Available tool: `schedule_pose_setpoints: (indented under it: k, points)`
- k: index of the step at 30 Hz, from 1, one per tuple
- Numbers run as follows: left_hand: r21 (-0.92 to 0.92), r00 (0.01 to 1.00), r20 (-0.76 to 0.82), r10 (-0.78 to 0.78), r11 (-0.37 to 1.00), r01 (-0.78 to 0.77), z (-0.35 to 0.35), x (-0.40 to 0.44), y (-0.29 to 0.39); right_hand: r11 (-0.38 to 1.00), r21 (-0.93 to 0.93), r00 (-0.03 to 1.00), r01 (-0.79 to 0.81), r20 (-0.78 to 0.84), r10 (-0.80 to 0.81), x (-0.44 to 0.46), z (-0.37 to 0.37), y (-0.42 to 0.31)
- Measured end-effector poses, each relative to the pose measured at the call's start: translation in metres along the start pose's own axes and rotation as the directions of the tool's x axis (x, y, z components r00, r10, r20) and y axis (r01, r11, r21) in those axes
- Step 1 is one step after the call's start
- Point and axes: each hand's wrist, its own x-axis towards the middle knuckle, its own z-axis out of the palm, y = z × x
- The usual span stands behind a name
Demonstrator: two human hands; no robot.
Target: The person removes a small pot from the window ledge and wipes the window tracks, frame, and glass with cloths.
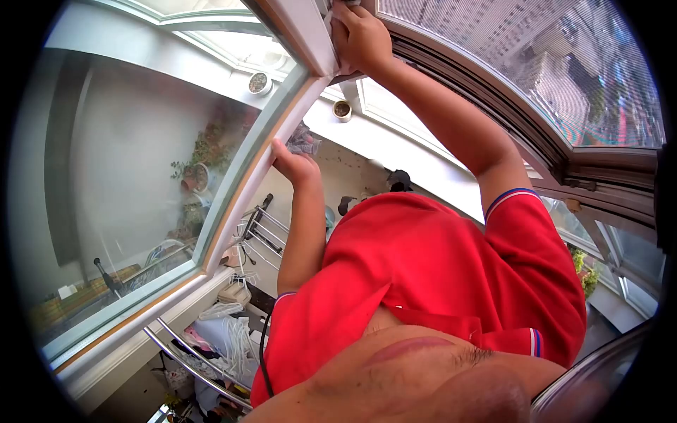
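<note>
My left hand (295, 165) grips the edge of an open window sash (240, 187) with a white frame and large glass pane. Its fingers go behind the frame, so only part of them shows. Higher up, my right hand (361, 41) is closed on a pale cloth (344, 65), pressed against the upper corner of the frame. Some of that cloth is hidden under the fingers. Close behind my left hand is a crumpled grey item (303, 141) that I cannot make out.
Small pots (342, 111) stand on a white ledge (384, 137). A brown window frame with a screen (522, 70) is at upper right. Metal rails (190, 359), hangers and hanging laundry (229, 338) fill the lower left. Plants and a bicycle-like handle show in the glass.
</note>
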Motion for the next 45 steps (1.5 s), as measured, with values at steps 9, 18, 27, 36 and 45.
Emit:
schedule_pose_setpoints:
  k: [9,18,27,36,45]
  points:
    - [0.08,0.999,0.011,0.044,0.996,-0.045,-0.002,-0.001,0.001,0.98,-0.149,0.914,-0.129,0.365,0.176,-0.026,-0.026,0.032]
    - [0.051,1.0,-0.01,0.004,0.999,-0.003,0.003,-0.006,0.006,0.968,0.062,0.967,-0.242,0.101,0.235,-0.012,-0.007,0.017]
    - [0.091,0.998,0.045,0.048,0.994,-0.052,0.003,-0.005,0.004,0.957,0.006,0.903,-0.29,0.334,0.272,-0.008,-0.012,0.032]
    - [0.057,1.0,0.014,0.0,0.998,0.0,0.001,-0.004,0.002,0.977,-0.083,0.94,-0.194,0.268,0.21,0.015,-0.02,-0.004]
    - [0.13,0.995,0.071,0.067,0.989,-0.076,-0.01,0.003,-0.004,0.989,0.127,0.992,-0.077,0.113,0.063,0.004,0.005,0.034]
